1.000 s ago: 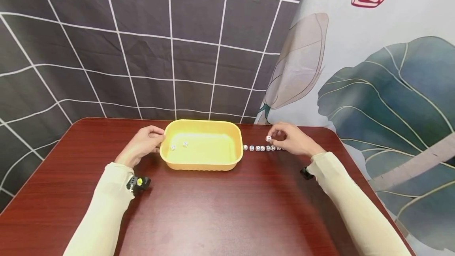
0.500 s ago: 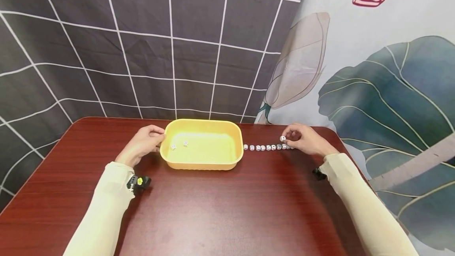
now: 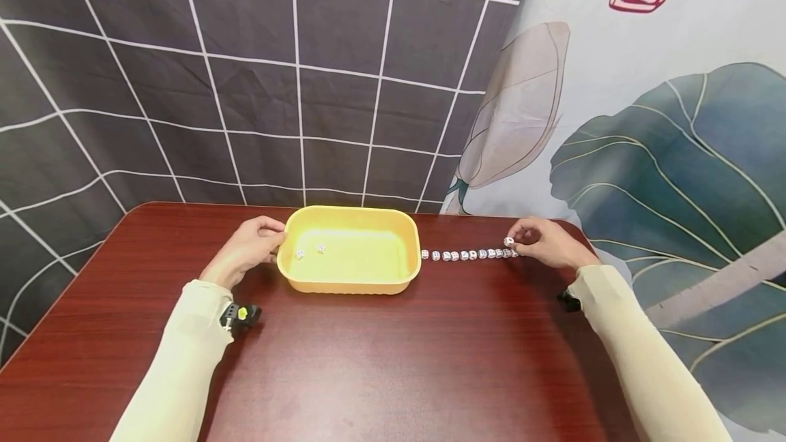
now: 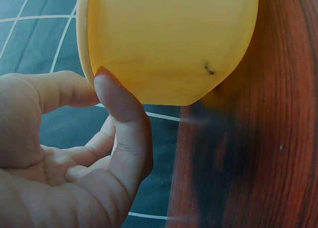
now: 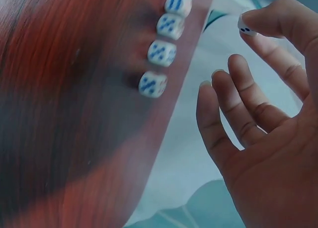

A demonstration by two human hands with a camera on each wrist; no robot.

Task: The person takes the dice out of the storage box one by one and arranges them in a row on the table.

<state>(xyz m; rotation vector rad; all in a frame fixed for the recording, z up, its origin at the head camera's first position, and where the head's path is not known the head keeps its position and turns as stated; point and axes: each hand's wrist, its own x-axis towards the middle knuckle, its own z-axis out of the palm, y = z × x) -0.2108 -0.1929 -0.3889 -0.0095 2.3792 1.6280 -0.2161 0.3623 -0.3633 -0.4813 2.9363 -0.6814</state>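
Note:
My left hand (image 3: 245, 249) pinches the left rim of a yellow plastic tub (image 3: 353, 288); in the left wrist view the thumb lies over its edge with the index finger on the other side. Inside the tub lie two white dice, one die (image 3: 299, 254) near the left wall and another die (image 3: 321, 249) beside it. Between thumb and index finger my right hand (image 3: 543, 243) holds a white die (image 5: 245, 27) above the far end of a row of dice (image 3: 473, 255). In the right wrist view the row's end die (image 5: 152, 84) shows blue pips.
The dark red wooden table (image 3: 381, 360) has its right edge close beyond the right hand. A dark cloth with a white grid (image 3: 245, 87) hangs behind it. At the right hangs a pale cloth with a leaf print (image 3: 688, 176).
My right hand has moved right along the row with the die between its fingers, uncovering more dice. The left hand stays on the tub's rim.

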